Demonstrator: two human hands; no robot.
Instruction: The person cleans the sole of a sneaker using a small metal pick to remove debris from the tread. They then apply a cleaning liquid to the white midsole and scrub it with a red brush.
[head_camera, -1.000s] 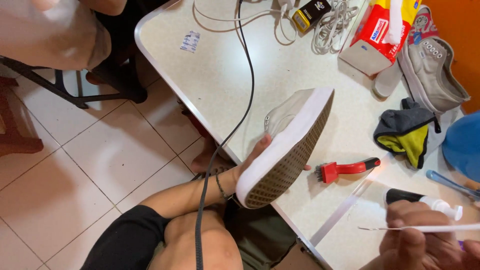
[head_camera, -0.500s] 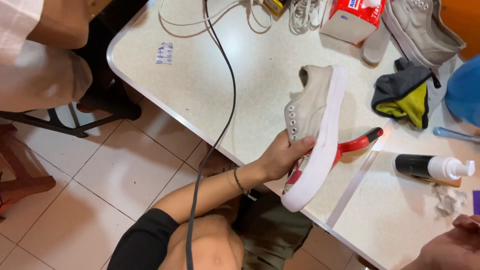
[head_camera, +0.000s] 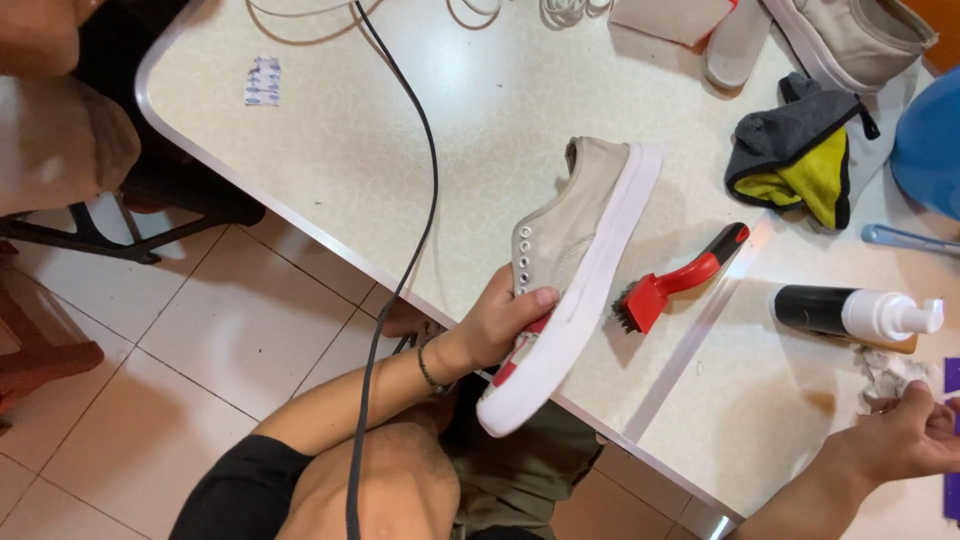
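Pale speckled desk (head_camera: 420, 130) fills most of the view, its rounded corner at upper left, its near edge running diagonally down to the right above a tiled floor (head_camera: 180, 340). A seam or strip crosses the top near the lower right.

Beige canvas sneaker (head_camera: 570, 270) with white sole lies across the near edge, heel end on the desk, toe overhanging toward the person's lap. Lace eyelets are empty; no laces visible in it. Left hand (head_camera: 500, 325) is clamped on the sneaker's front, thumb across the upper, fingers under the sole side. A red patch shows at the toe beneath the hand; what it is, cannot tell.

Second sneaker of the same kind (head_camera: 850, 35) rests at the far right corner. A grey and yellow cloth (head_camera: 800, 150) sits beside it. A black cable (head_camera: 420, 190) runs from the far edge down past the near edge.

Red-handled brush (head_camera: 675, 280) lies just beside the held sneaker's sole, untouched. Black pump bottle with white head (head_camera: 855, 312) lies on its side near the right edge.

Right hand (head_camera: 905, 440) sits at the lower right edge, fingers loosely curled, close to a crumpled white scrap (head_camera: 885, 370); whether it grips anything, cannot tell.

Progress judgement: shoe-cleaning setup. Sneaker is unlaced and in hand, upper looks fairly clean. Brush and bottle are not in hand at this moment; the second sneaker lies unhandled.
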